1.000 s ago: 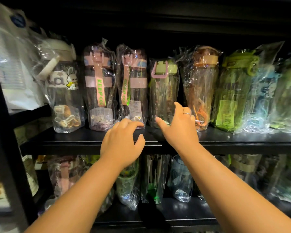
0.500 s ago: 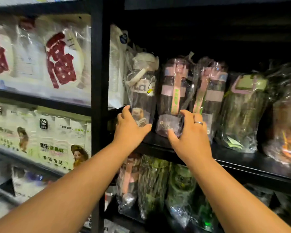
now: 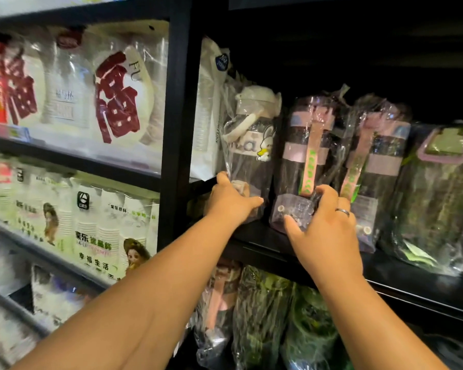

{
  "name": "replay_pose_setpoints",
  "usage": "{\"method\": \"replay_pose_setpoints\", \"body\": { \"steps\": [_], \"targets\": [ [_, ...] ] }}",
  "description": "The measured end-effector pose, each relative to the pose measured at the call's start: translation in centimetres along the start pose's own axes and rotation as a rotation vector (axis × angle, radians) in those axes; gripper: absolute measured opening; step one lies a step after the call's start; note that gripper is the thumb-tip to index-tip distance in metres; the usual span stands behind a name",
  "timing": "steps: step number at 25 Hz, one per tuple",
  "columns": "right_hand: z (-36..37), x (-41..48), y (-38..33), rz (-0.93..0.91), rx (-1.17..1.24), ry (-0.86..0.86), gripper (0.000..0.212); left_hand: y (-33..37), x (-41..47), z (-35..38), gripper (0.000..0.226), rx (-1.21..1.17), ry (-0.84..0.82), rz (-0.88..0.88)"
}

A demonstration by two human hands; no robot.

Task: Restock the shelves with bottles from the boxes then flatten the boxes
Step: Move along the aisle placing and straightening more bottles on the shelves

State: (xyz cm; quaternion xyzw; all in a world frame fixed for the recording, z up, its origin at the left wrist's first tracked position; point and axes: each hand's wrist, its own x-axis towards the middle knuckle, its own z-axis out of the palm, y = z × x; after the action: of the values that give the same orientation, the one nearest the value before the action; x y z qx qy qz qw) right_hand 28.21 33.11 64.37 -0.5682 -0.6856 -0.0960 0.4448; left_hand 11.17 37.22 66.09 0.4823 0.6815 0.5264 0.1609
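Head camera view of two bare arms reaching to a dark shelf (image 3: 265, 237) of plastic-wrapped bottles. Compared with half a second ago, both hands sit further in. The left hand (image 3: 229, 202) now wraps the base of the white-capped rabbit bottle (image 3: 251, 145) at the shelf's left end. The right hand (image 3: 322, 225), wearing a ring, now closes on the base of the pink-strapped bottle (image 3: 309, 161) just beside it. Both bottles stand upright on the shelf. More wrapped bottles (image 3: 262, 319) fill the shelf below.
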Motion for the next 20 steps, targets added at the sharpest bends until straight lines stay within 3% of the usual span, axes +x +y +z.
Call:
{"method": "replay_pose_setpoints", "body": {
  "steps": [13,17,20],
  "targets": [
    [0.0,0.0,0.0,0.018,0.05,0.008,0.066,-1.8,-2.8,-2.0,0.108,0.116,0.074,0.122],
    [-0.7,-0.2,1.0,0.065,0.315,0.095,0.049,-1.9,-4.8,-2.2,0.127,0.084,0.069,0.186],
    [-2.7,0.0,3.0,0.196,0.385,0.197,0.051,-2.4,-8.5,-1.9,0.103,0.05,0.254,0.318]
  ]
}}
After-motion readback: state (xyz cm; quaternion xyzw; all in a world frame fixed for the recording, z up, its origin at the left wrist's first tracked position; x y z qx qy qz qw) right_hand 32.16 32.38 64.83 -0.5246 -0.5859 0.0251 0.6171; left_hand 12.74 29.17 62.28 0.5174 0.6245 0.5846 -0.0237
